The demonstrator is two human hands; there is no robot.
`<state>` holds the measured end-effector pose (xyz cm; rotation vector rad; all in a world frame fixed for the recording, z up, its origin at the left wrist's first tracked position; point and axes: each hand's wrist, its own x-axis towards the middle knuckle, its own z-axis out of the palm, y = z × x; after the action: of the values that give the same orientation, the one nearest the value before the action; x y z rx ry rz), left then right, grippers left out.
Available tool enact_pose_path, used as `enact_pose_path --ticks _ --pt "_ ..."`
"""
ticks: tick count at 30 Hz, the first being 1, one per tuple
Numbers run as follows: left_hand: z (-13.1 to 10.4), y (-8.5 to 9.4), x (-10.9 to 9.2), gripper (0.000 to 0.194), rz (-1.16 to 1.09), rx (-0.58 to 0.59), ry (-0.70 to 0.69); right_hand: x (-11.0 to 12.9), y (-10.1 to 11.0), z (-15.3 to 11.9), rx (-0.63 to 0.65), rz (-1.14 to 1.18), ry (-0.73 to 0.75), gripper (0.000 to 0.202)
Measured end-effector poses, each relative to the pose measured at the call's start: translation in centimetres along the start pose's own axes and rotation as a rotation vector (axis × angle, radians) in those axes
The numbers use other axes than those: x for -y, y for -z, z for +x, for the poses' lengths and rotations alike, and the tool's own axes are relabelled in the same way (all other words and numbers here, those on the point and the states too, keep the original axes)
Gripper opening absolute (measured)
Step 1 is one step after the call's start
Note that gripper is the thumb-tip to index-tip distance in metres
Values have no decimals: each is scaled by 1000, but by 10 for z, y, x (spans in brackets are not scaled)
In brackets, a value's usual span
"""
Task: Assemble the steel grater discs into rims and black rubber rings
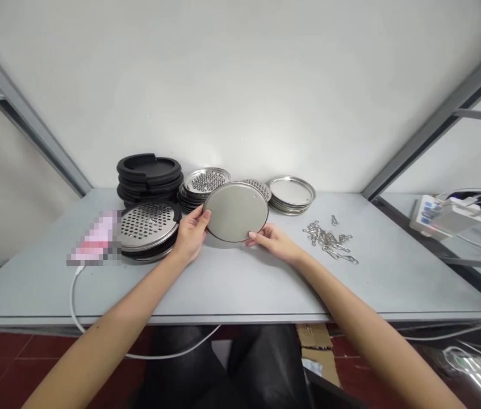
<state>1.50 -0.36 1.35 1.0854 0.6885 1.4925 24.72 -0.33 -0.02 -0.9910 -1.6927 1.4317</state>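
Between my two hands a round, flat metal disc (235, 212) is held tilted above the table, its plain side toward me. My left hand (192, 234) is closed on its left edge with the thumb on the face. My right hand (272, 241) pinches the lower right edge. Behind the disc, part of a perforated grater disc (260, 188) shows. A stack of grater discs (206, 182) stands at the back, and a stack of plain metal discs (292, 191) lies to the right. Left of my left hand is a pile topped by a grater disc in a black ring (149, 224).
Several black plastic rings (149, 170) are stacked at the back left. Small metal clips (327, 238) lie scattered on the right. A pixelated pink object (97, 238) with a white cable (72, 295) lies at left. A white power strip (447, 216) sits at far right.
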Motion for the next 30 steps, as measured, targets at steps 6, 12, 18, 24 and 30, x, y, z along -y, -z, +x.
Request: enact_pose_path --ticks 6,12,18,24,30 --pt "-1 -2 0 49 -1 16 25 -1 -4 3 -93 71 24 46" --pt "2 5 -1 46 143 45 -14 -4 2 3 -195 -19 90 44" --pt "-2 6 -2 46 383 215 -71 5 18 -1 -354 -213 348 33" --pt "-5 9 6 50 625 174 -224 4 23 -5 -563 -514 615 30" --pt "-8 11 -3 44 872 193 -535 6 23 -6 -571 -672 720 25"
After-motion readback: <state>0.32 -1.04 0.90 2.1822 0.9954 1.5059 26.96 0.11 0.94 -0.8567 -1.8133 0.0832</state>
